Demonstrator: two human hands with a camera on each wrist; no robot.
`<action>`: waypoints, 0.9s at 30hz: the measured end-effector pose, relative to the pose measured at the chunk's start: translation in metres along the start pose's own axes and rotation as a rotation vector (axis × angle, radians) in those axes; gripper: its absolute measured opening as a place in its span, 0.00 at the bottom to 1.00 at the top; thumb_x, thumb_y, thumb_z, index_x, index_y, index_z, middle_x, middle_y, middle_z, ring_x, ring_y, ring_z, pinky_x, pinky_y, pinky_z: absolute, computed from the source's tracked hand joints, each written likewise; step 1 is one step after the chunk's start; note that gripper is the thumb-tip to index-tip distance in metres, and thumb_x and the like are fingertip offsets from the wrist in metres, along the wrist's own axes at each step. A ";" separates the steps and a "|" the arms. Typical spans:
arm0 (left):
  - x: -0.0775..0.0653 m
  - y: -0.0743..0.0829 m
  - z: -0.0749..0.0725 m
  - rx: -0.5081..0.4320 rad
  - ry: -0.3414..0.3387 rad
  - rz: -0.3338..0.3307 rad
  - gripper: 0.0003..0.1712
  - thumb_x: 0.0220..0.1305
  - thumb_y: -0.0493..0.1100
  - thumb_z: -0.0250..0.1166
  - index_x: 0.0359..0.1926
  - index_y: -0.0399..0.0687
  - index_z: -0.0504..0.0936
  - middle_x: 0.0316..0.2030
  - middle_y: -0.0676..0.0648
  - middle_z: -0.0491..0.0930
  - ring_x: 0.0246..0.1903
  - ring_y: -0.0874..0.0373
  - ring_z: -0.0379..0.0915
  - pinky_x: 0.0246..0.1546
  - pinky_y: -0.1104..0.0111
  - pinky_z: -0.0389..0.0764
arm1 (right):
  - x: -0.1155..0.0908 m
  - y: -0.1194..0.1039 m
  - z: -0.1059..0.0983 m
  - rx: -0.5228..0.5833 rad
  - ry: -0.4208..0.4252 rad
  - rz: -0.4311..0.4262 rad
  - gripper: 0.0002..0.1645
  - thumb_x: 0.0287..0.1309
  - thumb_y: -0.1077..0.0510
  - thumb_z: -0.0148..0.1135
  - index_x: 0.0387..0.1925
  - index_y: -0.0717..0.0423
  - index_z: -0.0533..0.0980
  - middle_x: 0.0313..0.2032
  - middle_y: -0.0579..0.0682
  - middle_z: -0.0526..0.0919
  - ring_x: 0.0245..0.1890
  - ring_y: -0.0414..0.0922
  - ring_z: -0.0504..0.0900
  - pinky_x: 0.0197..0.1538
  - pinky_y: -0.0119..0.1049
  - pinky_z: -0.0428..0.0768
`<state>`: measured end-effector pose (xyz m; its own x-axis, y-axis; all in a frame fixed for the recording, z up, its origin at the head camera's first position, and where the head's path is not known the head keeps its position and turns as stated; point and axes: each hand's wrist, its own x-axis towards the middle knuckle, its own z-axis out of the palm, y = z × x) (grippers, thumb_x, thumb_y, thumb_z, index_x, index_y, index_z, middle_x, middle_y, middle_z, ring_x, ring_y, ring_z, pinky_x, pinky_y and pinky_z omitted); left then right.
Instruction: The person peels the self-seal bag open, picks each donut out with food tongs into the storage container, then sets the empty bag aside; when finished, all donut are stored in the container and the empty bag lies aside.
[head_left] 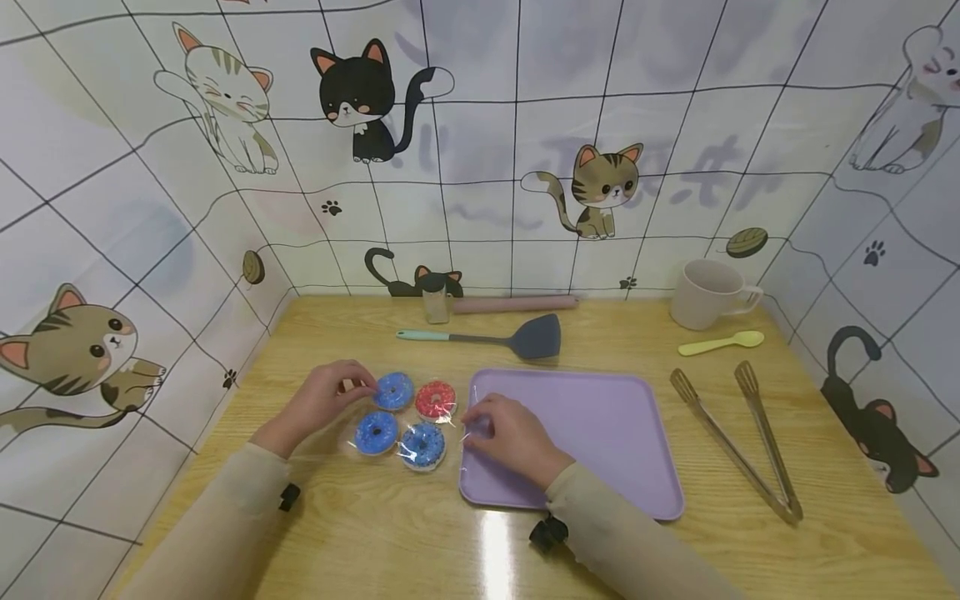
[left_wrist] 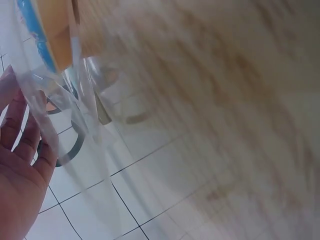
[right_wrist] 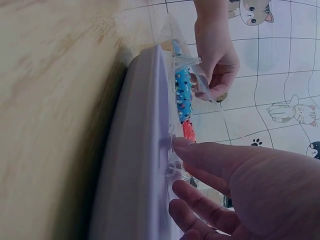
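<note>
Three blue doughnuts and a red doughnut, all sprinkled, sit together inside a clear plastic bag left of the tray. My left hand pinches the bag's far left side, beside the upper blue doughnut. At the opposite side, my right hand holds the bag's edge between thumb and fingers, over the left part of a lilac tray. Loose film stretches past the left fingers in the left wrist view. The right thumb lies along the film in the right wrist view.
Behind the tray lie a spatula and a rolling pin, with a small shaker beside it. To the right are metal tongs, a yellow spoon and a mug. Cat-printed sheets enclose the table.
</note>
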<state>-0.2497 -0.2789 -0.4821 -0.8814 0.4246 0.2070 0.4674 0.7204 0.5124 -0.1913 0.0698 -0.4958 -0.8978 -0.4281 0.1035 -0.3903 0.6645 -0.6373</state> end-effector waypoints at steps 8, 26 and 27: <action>-0.005 0.005 -0.008 -0.031 0.024 -0.023 0.04 0.68 0.40 0.70 0.41 0.56 0.88 0.41 0.58 0.87 0.40 0.62 0.78 0.39 0.68 0.80 | -0.002 0.001 -0.002 -0.008 -0.009 0.009 0.17 0.53 0.51 0.80 0.46 0.46 0.88 0.42 0.42 0.84 0.33 0.36 0.76 0.39 0.34 0.76; -0.005 0.007 -0.012 -0.071 0.036 -0.028 0.03 0.71 0.41 0.68 0.42 0.54 0.87 0.40 0.57 0.86 0.41 0.63 0.79 0.42 0.67 0.82 | -0.023 0.017 -0.038 -0.074 0.041 0.048 0.16 0.53 0.53 0.80 0.45 0.46 0.88 0.45 0.42 0.84 0.34 0.40 0.77 0.38 0.35 0.75; -0.006 0.007 -0.011 -0.070 0.036 -0.028 0.03 0.71 0.41 0.68 0.42 0.54 0.87 0.40 0.57 0.86 0.41 0.63 0.79 0.41 0.67 0.82 | -0.026 0.020 -0.042 -0.081 0.049 0.054 0.16 0.54 0.53 0.80 0.45 0.46 0.88 0.45 0.42 0.85 0.34 0.40 0.78 0.37 0.35 0.75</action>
<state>-0.2423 -0.2829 -0.4705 -0.8966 0.3838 0.2208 0.4375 0.6909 0.5755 -0.1849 0.1200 -0.4793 -0.9261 -0.3611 0.1092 -0.3545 0.7340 -0.5793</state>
